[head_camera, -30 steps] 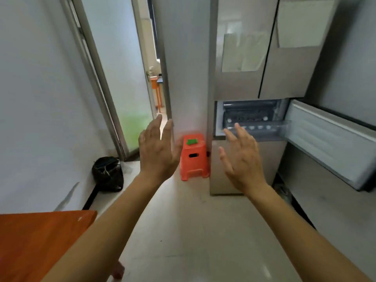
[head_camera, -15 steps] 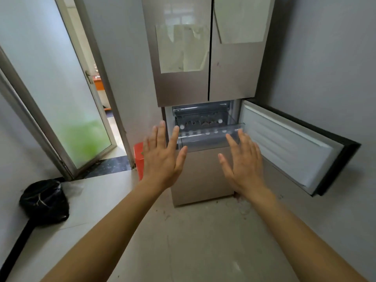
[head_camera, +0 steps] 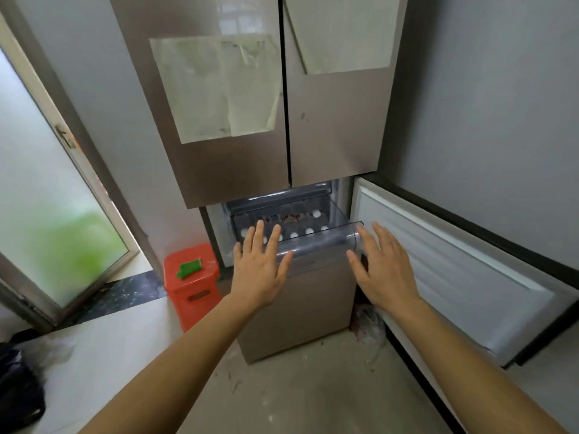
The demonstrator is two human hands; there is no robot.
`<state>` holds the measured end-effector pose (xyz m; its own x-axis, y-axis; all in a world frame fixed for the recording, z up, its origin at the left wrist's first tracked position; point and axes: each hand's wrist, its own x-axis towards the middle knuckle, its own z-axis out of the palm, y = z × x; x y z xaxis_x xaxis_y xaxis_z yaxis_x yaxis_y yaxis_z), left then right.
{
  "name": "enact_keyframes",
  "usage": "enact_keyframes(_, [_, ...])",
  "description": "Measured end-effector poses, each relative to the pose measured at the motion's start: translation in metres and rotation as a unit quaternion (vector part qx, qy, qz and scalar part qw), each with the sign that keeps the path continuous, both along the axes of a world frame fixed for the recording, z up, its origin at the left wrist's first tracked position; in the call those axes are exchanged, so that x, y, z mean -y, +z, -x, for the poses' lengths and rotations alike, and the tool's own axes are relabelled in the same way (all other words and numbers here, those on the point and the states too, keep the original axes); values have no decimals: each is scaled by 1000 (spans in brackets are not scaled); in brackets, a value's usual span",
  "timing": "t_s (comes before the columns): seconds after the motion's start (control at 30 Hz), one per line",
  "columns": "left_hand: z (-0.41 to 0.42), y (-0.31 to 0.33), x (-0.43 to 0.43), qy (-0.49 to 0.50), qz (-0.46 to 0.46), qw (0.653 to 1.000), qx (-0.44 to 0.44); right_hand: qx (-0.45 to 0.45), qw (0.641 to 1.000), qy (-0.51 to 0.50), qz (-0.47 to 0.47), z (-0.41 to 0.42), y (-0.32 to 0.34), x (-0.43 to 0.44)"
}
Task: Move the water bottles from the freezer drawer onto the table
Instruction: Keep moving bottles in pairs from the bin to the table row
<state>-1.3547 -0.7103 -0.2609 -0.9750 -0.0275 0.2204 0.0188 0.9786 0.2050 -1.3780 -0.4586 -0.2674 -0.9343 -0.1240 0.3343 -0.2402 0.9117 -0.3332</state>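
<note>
This looks like a plain domestic kitchen or utility corner. A tall multi-door fridge (head_camera: 329, 136) stands against grey walls (head_camera: 485, 89), with sheets of paper (head_camera: 219, 89) stuck to its upper doors. Its freezer door (head_camera: 438, 270) is swung open on a clear freezer drawer (head_camera: 316, 249) of capped water bottles (head_camera: 294, 234). An orange plastic stool (head_camera: 194, 286) sits beside it, a frosted glass door (head_camera: 47, 214) stands to the left, and the pale floor (head_camera: 313, 396) is scuffed.

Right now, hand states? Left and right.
Left hand: open, fingers straight, holding nothing, in front of the freezer drawer.
Right hand: open, holding nothing, by the drawer's right end.
</note>
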Motion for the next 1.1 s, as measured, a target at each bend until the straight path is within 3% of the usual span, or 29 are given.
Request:
enact_keyframes(0.23, [118,-43,-22,43,-15,993,112,83,995,50,7,134,-33,-18])
enact_keyframes(0.47, [202,-70,-25,91,-28,978,183,132,982,128,-42,252,-49,-14])
enact_keyframes(0.87, [304,-134,20,51,-57,951,298,265,946,175,-68,352,-105,45])
enact_keyframes(1.1, [355,-180,63,20,-70,922,381,393,887,227,-80,387,-149,103])
